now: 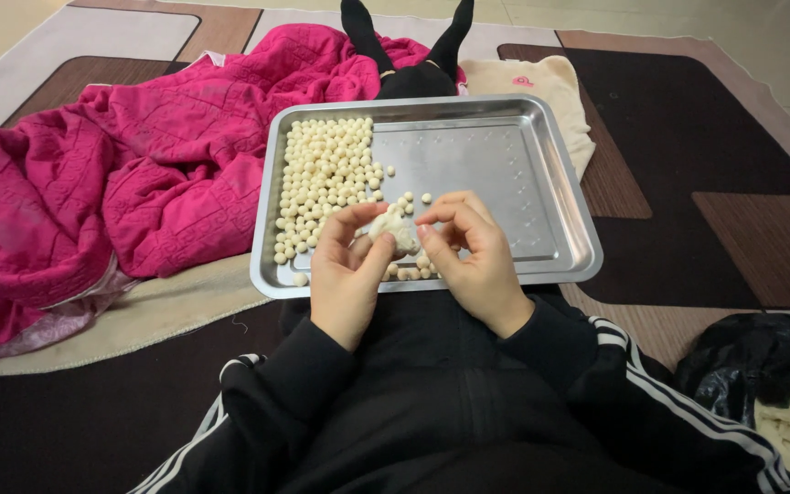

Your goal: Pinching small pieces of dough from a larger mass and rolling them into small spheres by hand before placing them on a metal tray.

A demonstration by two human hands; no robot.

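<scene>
Both hands are pinched on one dough lump [393, 232], left hand [347, 274] and right hand [474, 256], right over the near edge of the tray [486, 155]. Little dough balls [324, 178] fill its left side.

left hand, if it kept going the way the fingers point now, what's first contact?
Left hand fingers point up and right, already pinching the dough lump. Past that, probably the right hand fingertips on its far side, over the steel tray. Depth is unclear from one view.

Black plastic bag [750, 364] — crumpled, glossy — on the floor, lower right.
</scene>
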